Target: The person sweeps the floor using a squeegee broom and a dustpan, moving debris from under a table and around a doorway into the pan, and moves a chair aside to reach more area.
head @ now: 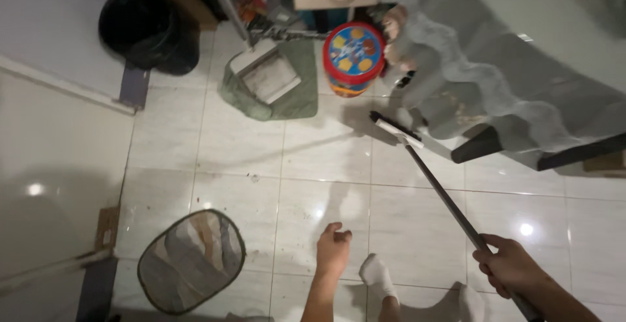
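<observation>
My one view sits on the head, looking steeply down at the tiled floor (261,159) from standing height.
</observation>
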